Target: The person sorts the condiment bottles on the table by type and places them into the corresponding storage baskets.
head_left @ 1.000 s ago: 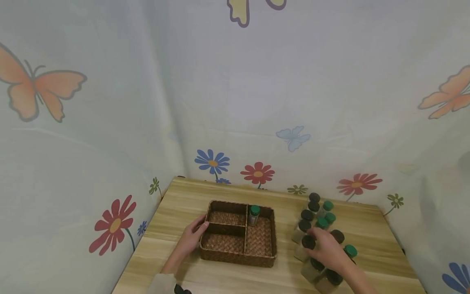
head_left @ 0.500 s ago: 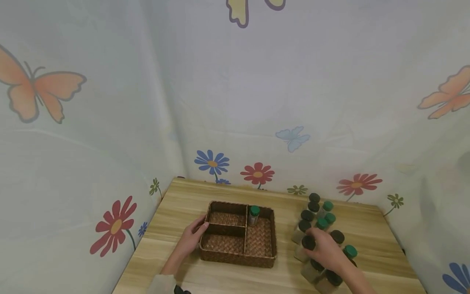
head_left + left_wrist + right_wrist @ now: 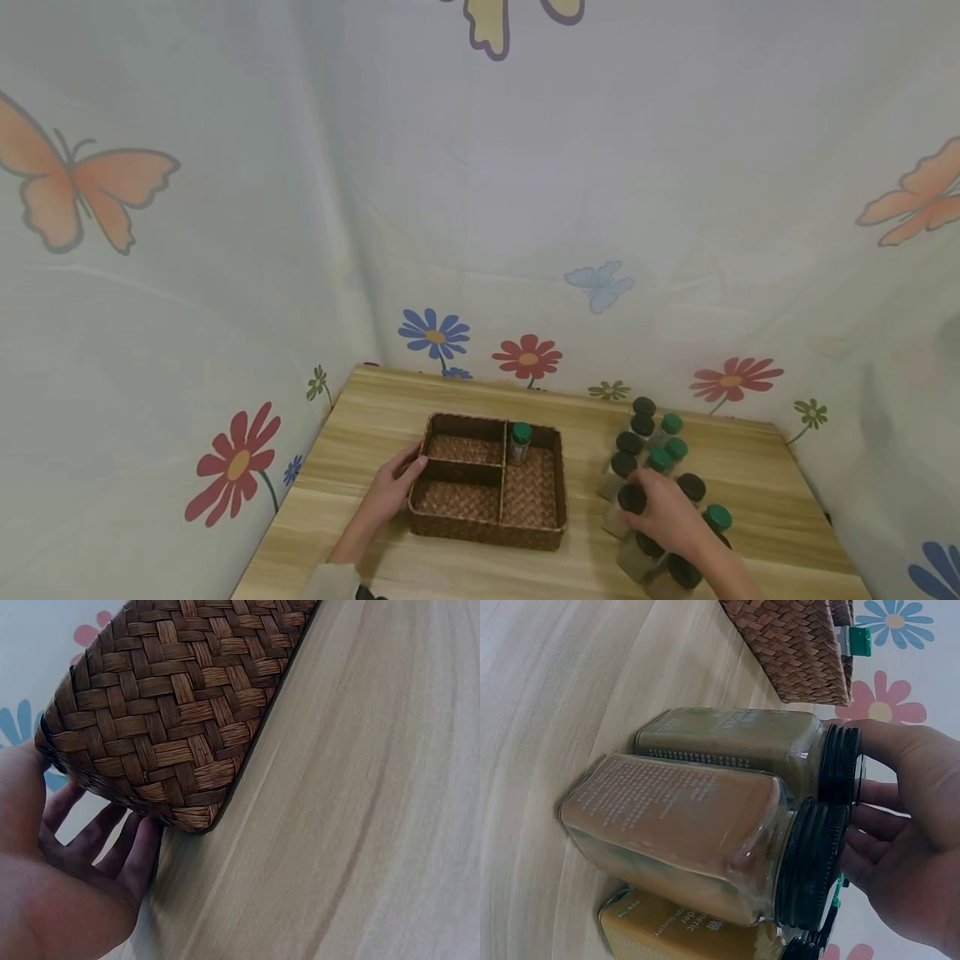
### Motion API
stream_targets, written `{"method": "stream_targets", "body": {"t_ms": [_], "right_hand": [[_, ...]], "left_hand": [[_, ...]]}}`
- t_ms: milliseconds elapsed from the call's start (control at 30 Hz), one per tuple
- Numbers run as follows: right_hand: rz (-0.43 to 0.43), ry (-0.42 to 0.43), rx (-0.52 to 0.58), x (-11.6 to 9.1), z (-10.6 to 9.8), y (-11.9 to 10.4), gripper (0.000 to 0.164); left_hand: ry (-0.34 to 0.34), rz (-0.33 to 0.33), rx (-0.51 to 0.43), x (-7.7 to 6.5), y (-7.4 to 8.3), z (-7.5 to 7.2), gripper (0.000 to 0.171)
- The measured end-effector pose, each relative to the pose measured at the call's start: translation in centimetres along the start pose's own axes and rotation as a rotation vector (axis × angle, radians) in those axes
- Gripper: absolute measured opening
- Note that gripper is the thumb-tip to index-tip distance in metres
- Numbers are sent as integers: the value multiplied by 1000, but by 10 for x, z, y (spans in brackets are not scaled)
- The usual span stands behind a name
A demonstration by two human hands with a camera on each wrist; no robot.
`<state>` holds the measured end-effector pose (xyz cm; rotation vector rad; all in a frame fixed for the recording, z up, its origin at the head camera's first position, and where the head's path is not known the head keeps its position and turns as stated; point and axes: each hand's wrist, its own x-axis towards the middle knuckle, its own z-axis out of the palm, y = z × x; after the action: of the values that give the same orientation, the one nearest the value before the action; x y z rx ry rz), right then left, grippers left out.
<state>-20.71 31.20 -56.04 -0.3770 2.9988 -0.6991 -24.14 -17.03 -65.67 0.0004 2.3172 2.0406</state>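
A brown woven basket (image 3: 487,532) with three compartments sits on the table. My left hand (image 3: 388,490) holds its left side, thumb at the rim and fingers along the outer wall. One small green-capped jar (image 3: 519,443) stands at the back of the basket's right compartment. Over on the right, my right hand (image 3: 671,512) grips the black lid of a spice jar (image 3: 727,739) filled with greenish powder. In the right wrist view the held jar stands beside another jar (image 3: 679,832) of brownish powder. Its base appears at table level.
Several black-lidded jars (image 3: 622,464) and green-capped jars (image 3: 671,423) stand in rows around my right hand. A yellow-powder jar (image 3: 682,926) is close by in the right wrist view. A patterned cloth (image 3: 480,208) hangs behind the wooden table (image 3: 390,387).
Both hands keep their places on the basket and the spice jar. The head view has tilted very slightly.
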Motion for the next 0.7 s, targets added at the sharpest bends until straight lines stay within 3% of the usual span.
{"method": "stream_targets", "body": {"t_ms": [300, 700], "right_hand": [[49, -39, 14, 0, 1, 0, 54], [45, -81, -27, 9, 0, -4, 47]], "left_hand": [[-4, 10, 29, 1, -3, 4, 64], [4, -16, 39, 1, -4, 0, 65]]}}
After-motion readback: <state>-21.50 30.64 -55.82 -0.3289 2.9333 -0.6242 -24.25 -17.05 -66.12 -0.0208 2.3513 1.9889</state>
